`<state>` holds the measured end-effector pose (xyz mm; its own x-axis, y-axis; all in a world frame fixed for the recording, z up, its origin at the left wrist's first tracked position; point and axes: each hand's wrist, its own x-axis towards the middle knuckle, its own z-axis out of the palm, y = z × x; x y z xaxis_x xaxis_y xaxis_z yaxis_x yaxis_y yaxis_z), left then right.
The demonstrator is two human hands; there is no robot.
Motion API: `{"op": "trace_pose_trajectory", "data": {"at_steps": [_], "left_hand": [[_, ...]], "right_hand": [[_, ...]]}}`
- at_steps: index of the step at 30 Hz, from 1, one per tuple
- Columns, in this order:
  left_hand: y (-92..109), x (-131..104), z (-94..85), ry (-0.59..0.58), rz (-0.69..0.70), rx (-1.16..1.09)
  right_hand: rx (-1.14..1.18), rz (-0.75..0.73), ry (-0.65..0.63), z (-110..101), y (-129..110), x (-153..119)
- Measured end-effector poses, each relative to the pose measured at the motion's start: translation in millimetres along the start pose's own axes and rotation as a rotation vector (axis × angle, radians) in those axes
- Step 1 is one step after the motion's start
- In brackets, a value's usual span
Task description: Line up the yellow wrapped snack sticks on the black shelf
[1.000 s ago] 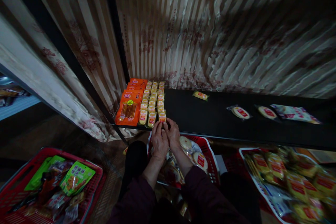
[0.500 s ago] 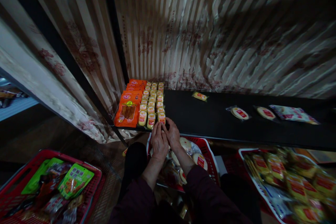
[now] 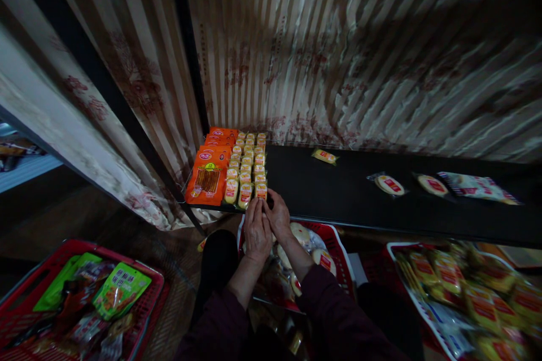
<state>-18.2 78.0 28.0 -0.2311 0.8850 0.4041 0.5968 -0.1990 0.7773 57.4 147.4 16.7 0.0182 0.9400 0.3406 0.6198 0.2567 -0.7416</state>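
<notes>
At the front end of the right-hand row, a small yellow wrapped cake [image 3: 261, 190] with a red label stands nearly upright. My left hand [image 3: 258, 234] has its fingers closed at the cake's lower edge. From the right side, my right hand [image 3: 278, 217] closes on the same cake, its fingertips meeting those of the left. The fingers partly hide the bottom of the cake. Beside it stand rows of like wrapped cakes [image 3: 245, 194], and left of them orange snack bags [image 3: 206, 180] lean in a row on the black shelf [image 3: 313, 194].
Farther right on the shelf lie a single yellow wrapped cake [image 3: 325, 156], two round wrapped biscuits [image 3: 389, 184] and a pale packet [image 3: 478, 187]. Below, a red basket [image 3: 345, 254] holds round packs. Other filled baskets stand at left [image 3: 154, 276] and right [image 3: 392, 248]. A curtain [image 3: 317, 67] hangs behind.
The view has shifted very slightly. Both hands stay at the front cake of the right-hand row, almost unmoved.
</notes>
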Motion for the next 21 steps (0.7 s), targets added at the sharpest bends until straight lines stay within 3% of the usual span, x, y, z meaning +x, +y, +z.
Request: {"op": "trace_pose_trajectory", "data": {"at_steps": [11,15,21], "left_hand": [[-8.1,-7.5,-4.6,0.109,0.176,0.085],[-13.9,-12.8,-7.0,0.181,0.116,0.15],[-18.7,-9.7,-2.1,0.156,0.082,0.155]], "right_hand": [[-0.039,-0.011,0.022,0.2,-4.8,-1.8],[-0.062,-0.005,0.025,-0.3,-9.8,-3.1],[-0.074,-0.018,0.033,1.4,-10.0,-4.5]]}}
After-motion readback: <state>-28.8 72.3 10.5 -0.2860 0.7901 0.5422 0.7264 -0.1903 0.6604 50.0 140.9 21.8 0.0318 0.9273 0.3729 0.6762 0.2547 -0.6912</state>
